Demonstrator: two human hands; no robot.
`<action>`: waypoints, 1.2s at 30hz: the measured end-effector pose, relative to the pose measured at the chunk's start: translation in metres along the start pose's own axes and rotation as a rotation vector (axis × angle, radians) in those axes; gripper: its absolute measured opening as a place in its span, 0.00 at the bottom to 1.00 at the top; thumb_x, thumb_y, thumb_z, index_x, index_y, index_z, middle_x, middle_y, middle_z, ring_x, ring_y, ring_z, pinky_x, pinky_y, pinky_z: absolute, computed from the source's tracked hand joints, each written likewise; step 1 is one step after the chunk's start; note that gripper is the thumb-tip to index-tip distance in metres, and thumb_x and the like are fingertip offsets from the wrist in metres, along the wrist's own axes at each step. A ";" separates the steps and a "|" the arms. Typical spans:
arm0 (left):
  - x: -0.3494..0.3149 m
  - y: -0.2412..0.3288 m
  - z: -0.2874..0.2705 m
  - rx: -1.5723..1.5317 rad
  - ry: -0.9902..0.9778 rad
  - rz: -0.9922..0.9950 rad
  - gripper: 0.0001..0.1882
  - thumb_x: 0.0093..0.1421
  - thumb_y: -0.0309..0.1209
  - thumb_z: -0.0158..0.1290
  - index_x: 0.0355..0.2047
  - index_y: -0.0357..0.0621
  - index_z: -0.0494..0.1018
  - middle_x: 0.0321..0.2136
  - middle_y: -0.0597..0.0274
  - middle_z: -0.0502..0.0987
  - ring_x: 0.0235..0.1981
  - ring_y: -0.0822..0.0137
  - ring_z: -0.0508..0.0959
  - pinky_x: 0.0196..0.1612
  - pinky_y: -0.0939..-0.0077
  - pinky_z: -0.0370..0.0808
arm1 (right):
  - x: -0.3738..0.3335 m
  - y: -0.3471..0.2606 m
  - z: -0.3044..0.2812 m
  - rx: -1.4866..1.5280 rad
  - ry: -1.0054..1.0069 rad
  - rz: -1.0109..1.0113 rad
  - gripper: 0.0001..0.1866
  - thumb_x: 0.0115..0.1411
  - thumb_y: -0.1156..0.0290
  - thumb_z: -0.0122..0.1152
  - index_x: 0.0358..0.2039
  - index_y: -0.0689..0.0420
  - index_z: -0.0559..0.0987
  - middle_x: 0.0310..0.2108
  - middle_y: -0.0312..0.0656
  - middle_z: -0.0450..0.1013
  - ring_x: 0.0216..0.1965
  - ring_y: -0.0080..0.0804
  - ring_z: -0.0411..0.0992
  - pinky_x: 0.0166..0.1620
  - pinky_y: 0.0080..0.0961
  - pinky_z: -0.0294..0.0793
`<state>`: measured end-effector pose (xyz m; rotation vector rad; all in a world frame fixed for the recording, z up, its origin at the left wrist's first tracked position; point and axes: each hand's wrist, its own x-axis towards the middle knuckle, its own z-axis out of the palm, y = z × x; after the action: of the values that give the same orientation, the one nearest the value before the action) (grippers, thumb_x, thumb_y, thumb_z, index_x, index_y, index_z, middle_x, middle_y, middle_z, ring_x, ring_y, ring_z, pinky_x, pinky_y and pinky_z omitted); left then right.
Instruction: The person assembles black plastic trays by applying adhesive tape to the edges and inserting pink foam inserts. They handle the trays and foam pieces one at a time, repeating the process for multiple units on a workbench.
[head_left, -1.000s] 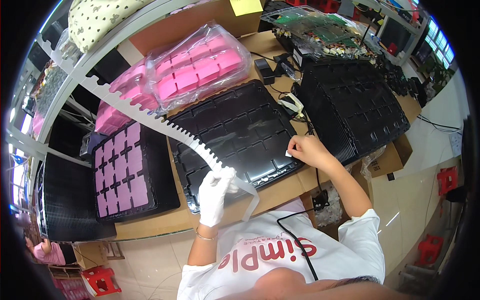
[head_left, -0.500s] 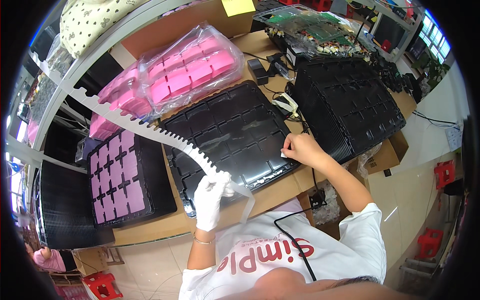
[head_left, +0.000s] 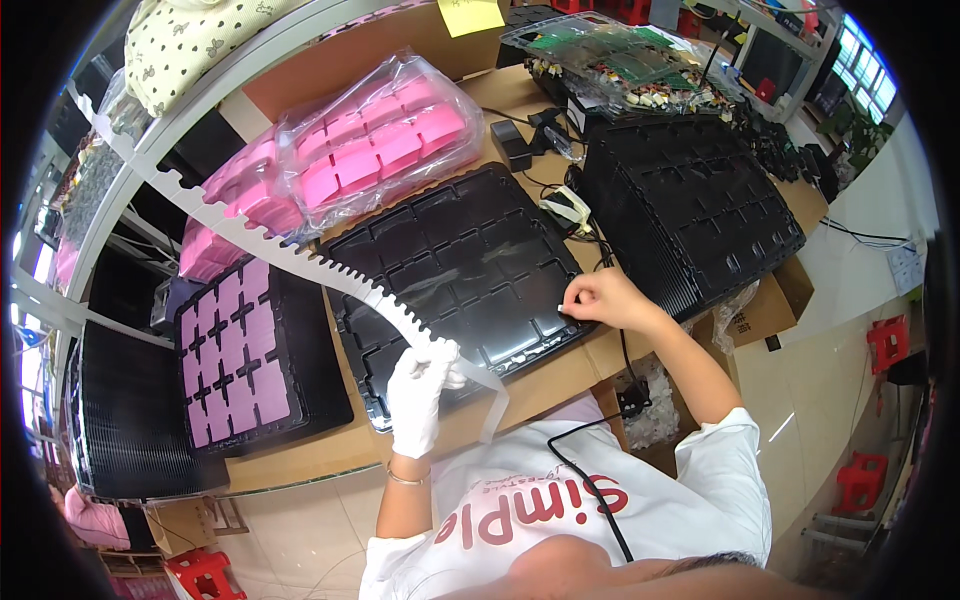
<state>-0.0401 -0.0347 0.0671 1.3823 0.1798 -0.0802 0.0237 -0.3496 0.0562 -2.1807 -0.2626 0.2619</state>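
My left hand, in a white glove, is closed on a long whitish strip with a notched edge. The strip runs up and left from the fist over the tray, and a short tail hangs below it. A black plastic tray with shallow compartments lies in front of me. Small white bits line its near right edge. Bare and pinched, my right hand is at the tray's right front corner, with a tiny white piece at the fingertips.
Stacked black trays stand at right and far left. Left of the work tray, another tray holds pink pads. Bagged pink foam lies behind, circuit boards at the back right. Cables run beside my right hand.
My right hand has shifted very slightly, still pinching at the tray's corner. The left hand and strip look almost the same. At far lower left, a person in pink has moved.
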 end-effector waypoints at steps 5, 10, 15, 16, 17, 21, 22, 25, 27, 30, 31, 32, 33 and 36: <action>-0.001 -0.002 -0.004 0.032 0.019 0.015 0.10 0.60 0.30 0.61 0.37 0.38 0.75 0.29 0.61 0.80 0.24 0.76 0.78 0.31 0.83 0.76 | -0.015 -0.003 0.011 0.069 0.314 -0.062 0.04 0.54 0.71 0.67 0.28 0.57 0.80 0.12 0.28 0.61 0.17 0.13 0.57 0.23 0.17 0.57; 0.000 -0.002 -0.005 0.065 -0.009 0.020 0.10 0.61 0.31 0.60 0.38 0.37 0.75 0.29 0.61 0.79 0.25 0.76 0.77 0.31 0.82 0.76 | 0.013 -0.006 -0.001 -0.256 0.037 -0.033 0.08 0.53 0.68 0.65 0.29 0.59 0.80 0.19 0.41 0.74 0.21 0.34 0.72 0.28 0.29 0.70; -0.003 -0.004 -0.006 0.023 0.007 0.024 0.09 0.61 0.30 0.60 0.37 0.38 0.76 0.30 0.61 0.80 0.25 0.75 0.78 0.31 0.82 0.76 | 0.015 -0.011 0.001 -0.351 0.042 -0.037 0.10 0.53 0.67 0.64 0.28 0.61 0.78 0.24 0.47 0.77 0.29 0.45 0.77 0.35 0.36 0.74; -0.003 -0.004 -0.006 0.034 0.002 0.020 0.09 0.61 0.30 0.60 0.37 0.38 0.75 0.30 0.61 0.80 0.25 0.75 0.78 0.31 0.82 0.76 | 0.016 -0.008 0.003 -0.350 0.058 -0.026 0.10 0.53 0.67 0.64 0.28 0.61 0.78 0.25 0.48 0.77 0.29 0.45 0.77 0.35 0.36 0.74; -0.002 -0.004 -0.006 0.045 -0.005 0.016 0.09 0.61 0.30 0.60 0.37 0.38 0.75 0.30 0.60 0.80 0.25 0.75 0.78 0.31 0.82 0.76 | 0.016 -0.007 0.004 -0.348 0.075 -0.015 0.10 0.53 0.67 0.64 0.28 0.61 0.77 0.25 0.48 0.77 0.29 0.45 0.77 0.36 0.36 0.74; -0.004 -0.001 -0.005 0.062 -0.024 0.010 0.08 0.61 0.29 0.59 0.37 0.38 0.75 0.31 0.59 0.80 0.25 0.75 0.78 0.31 0.82 0.76 | 0.015 -0.019 -0.001 -0.336 0.028 -0.011 0.12 0.51 0.66 0.67 0.27 0.62 0.78 0.24 0.49 0.77 0.28 0.44 0.77 0.36 0.36 0.75; -0.003 -0.002 -0.006 0.065 -0.027 0.008 0.08 0.61 0.29 0.59 0.37 0.38 0.75 0.31 0.59 0.80 0.25 0.75 0.78 0.31 0.82 0.76 | 0.017 -0.019 -0.002 -0.339 0.009 0.011 0.12 0.50 0.65 0.67 0.26 0.62 0.79 0.24 0.49 0.77 0.28 0.44 0.77 0.35 0.35 0.75; -0.004 -0.002 -0.007 0.064 -0.033 0.007 0.08 0.61 0.29 0.59 0.37 0.38 0.75 0.30 0.60 0.80 0.24 0.76 0.77 0.30 0.83 0.75 | 0.021 -0.008 0.002 -0.362 0.053 -0.031 0.13 0.49 0.63 0.69 0.25 0.61 0.79 0.19 0.45 0.74 0.23 0.38 0.75 0.30 0.32 0.72; -0.005 0.000 -0.005 0.054 -0.030 0.006 0.08 0.60 0.29 0.60 0.37 0.39 0.75 0.30 0.62 0.79 0.23 0.77 0.75 0.30 0.85 0.73 | 0.022 -0.001 0.003 -0.366 0.077 -0.046 0.13 0.48 0.62 0.69 0.25 0.60 0.80 0.16 0.42 0.72 0.20 0.35 0.73 0.28 0.30 0.71; -0.003 -0.005 -0.009 0.030 -0.057 0.009 0.08 0.62 0.28 0.58 0.37 0.37 0.75 0.31 0.59 0.80 0.25 0.75 0.78 0.31 0.82 0.76 | 0.023 -0.005 0.002 -0.347 0.057 -0.018 0.13 0.48 0.62 0.69 0.25 0.59 0.80 0.15 0.42 0.72 0.19 0.34 0.73 0.28 0.30 0.70; -0.003 -0.005 -0.010 0.032 -0.057 0.006 0.07 0.62 0.28 0.58 0.37 0.37 0.75 0.31 0.58 0.80 0.25 0.75 0.78 0.31 0.82 0.76 | 0.023 -0.005 0.002 -0.340 0.058 -0.013 0.13 0.48 0.62 0.69 0.25 0.59 0.80 0.15 0.41 0.72 0.19 0.34 0.73 0.28 0.30 0.70; -0.003 -0.005 -0.010 0.034 -0.057 0.003 0.07 0.62 0.28 0.58 0.37 0.37 0.75 0.31 0.58 0.80 0.25 0.74 0.78 0.31 0.82 0.76 | 0.023 -0.003 0.002 -0.332 0.059 -0.009 0.13 0.48 0.62 0.69 0.25 0.59 0.80 0.15 0.41 0.72 0.19 0.34 0.73 0.28 0.30 0.70; -0.002 -0.005 -0.009 0.036 -0.057 0.000 0.07 0.62 0.28 0.58 0.37 0.37 0.75 0.31 0.58 0.81 0.25 0.74 0.78 0.31 0.82 0.76 | 0.024 0.001 0.003 -0.336 0.078 -0.041 0.13 0.48 0.62 0.69 0.25 0.59 0.80 0.15 0.41 0.72 0.19 0.34 0.73 0.28 0.30 0.70; -0.003 -0.004 -0.008 0.053 -0.059 0.015 0.07 0.62 0.28 0.58 0.37 0.37 0.75 0.31 0.58 0.81 0.25 0.74 0.78 0.32 0.82 0.76 | 0.024 -0.003 0.004 -0.344 0.090 -0.065 0.12 0.48 0.63 0.69 0.25 0.59 0.80 0.15 0.42 0.72 0.19 0.34 0.73 0.28 0.29 0.71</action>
<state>-0.0445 -0.0276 0.0628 1.4320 0.1186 -0.1136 0.0453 -0.3376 0.0541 -2.5103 -0.3475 0.0857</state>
